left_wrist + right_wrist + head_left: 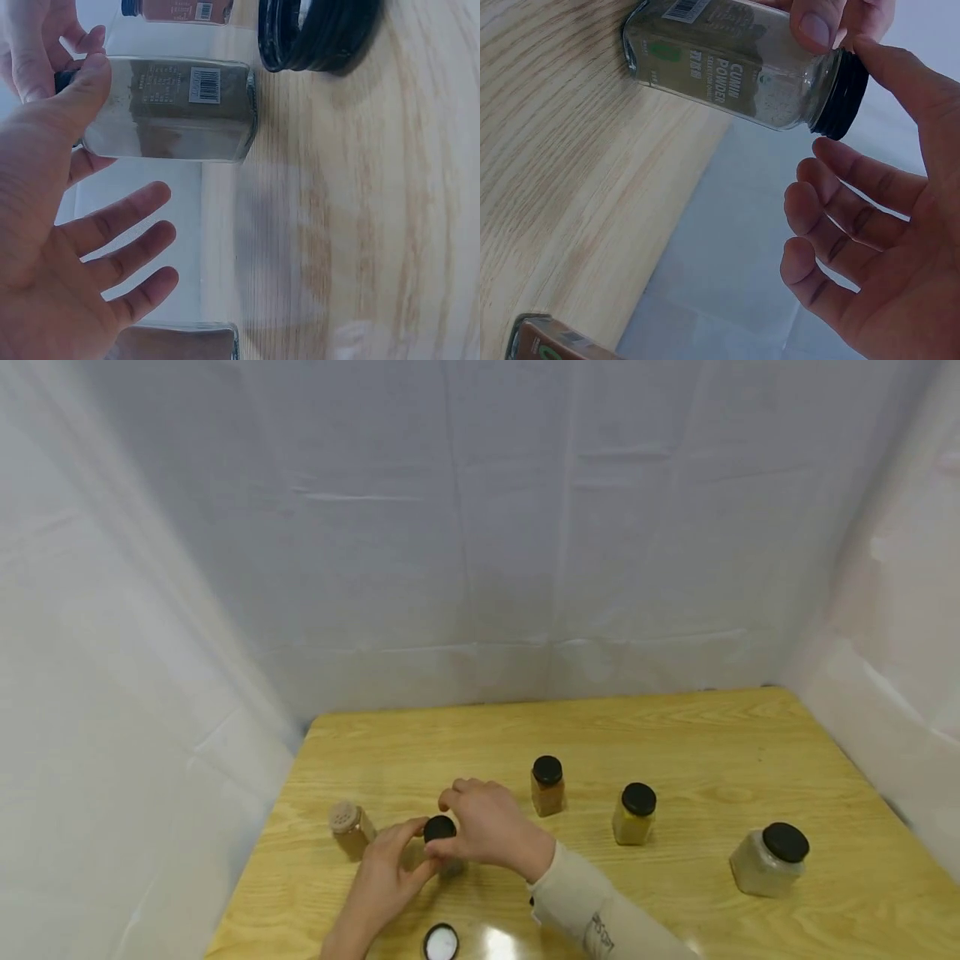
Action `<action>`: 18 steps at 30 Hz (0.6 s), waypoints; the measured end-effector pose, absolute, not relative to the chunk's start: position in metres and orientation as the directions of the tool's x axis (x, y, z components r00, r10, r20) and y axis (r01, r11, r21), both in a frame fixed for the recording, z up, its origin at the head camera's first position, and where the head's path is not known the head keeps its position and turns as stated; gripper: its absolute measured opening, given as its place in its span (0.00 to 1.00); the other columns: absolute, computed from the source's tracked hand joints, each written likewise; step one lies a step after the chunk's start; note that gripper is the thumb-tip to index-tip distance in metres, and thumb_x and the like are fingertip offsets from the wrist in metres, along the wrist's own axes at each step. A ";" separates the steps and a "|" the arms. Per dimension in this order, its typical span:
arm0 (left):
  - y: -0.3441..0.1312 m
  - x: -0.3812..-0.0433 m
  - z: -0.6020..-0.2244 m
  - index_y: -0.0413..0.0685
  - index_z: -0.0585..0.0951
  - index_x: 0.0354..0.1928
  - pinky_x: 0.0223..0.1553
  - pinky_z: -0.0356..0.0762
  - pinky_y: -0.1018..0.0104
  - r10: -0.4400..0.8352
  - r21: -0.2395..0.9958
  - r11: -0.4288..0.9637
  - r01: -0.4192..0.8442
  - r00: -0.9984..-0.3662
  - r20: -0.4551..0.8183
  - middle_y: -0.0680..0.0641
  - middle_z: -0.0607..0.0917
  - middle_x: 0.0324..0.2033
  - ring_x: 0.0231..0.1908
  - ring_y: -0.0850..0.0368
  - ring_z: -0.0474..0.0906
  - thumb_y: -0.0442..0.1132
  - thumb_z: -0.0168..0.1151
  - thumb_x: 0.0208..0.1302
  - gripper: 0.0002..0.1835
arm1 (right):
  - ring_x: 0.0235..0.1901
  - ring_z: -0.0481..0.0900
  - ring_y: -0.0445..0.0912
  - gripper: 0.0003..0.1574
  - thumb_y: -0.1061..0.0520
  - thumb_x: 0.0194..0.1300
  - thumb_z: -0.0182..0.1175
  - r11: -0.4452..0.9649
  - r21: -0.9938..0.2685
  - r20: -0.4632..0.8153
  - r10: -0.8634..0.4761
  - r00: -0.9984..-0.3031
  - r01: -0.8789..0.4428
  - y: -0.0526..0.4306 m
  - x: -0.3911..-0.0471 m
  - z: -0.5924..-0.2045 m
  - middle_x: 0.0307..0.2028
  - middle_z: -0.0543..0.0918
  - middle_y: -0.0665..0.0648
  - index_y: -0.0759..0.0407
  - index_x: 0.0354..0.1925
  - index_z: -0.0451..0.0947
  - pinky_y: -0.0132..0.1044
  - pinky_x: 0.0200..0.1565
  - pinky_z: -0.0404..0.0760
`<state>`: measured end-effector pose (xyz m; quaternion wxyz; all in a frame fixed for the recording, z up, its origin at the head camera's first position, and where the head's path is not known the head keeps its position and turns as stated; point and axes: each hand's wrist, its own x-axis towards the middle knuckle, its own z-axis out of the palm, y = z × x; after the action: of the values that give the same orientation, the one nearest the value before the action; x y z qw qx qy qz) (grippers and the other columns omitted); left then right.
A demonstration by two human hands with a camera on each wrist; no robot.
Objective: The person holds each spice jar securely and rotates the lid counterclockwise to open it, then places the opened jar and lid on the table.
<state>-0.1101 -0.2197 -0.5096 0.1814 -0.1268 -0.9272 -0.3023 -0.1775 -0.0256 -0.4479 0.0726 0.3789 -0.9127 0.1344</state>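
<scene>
A glass jar labelled cumin powder (705, 60) stands upright on the wooden table, with a black lid (439, 828) at its top. My left hand (378, 881) holds the jar up near its neck between thumb and index finger; the other fingers spread away from the glass. From the opposite side, my right hand (491, 827) pinches the lid, thumb at one edge and index fingertip at the other. A brown-filled jar with a perforated shaker top (352, 831) stands left of the hands. Nearer the front, a loose black lid (441, 942) lies with its pale inside up.
To the right stand an orange-brown spice jar (547, 789), a yellow spice jar (633, 818) and a wider jar of pale contents (765, 864), all black-lidded. White sheeting (510, 543) hangs behind the table (675, 727) and along both sides.
</scene>
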 end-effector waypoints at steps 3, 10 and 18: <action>-0.221 -0.110 -0.509 0.49 0.85 0.58 0.55 0.79 0.35 0.117 0.505 0.800 0.324 -0.909 0.399 0.45 0.90 0.53 0.55 0.43 0.85 0.45 0.81 0.57 0.27 | 0.30 0.80 0.39 0.30 0.27 0.60 0.72 0.671 -0.182 0.238 -0.679 -0.695 -0.718 -0.025 -0.178 -0.448 0.37 0.86 0.47 0.49 0.43 0.89 0.32 0.32 0.79; -0.223 -0.110 -0.508 0.49 0.84 0.61 0.55 0.77 0.32 0.106 0.519 0.805 0.287 -0.931 0.350 0.45 0.90 0.52 0.57 0.41 0.83 0.46 0.79 0.59 0.28 | 0.35 0.80 0.39 0.27 0.33 0.63 0.72 0.632 -0.205 0.191 -0.723 -0.664 -0.747 -0.025 -0.181 -0.446 0.39 0.85 0.46 0.49 0.50 0.90 0.37 0.40 0.82; -0.221 -0.110 -0.508 0.49 0.85 0.59 0.54 0.78 0.34 0.119 0.509 0.800 0.318 -0.915 0.385 0.45 0.90 0.50 0.55 0.43 0.85 0.49 0.79 0.59 0.28 | 0.45 0.83 0.42 0.31 0.36 0.62 0.74 0.623 -0.302 0.136 -0.721 -0.679 -0.722 -0.014 -0.187 -0.445 0.47 0.87 0.50 0.52 0.56 0.87 0.47 0.51 0.83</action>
<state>-0.1104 -0.2207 -0.5077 0.1693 -0.1172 -0.9335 -0.2937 -0.1873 -0.0143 -0.4450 0.0009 0.4006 -0.9008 0.1679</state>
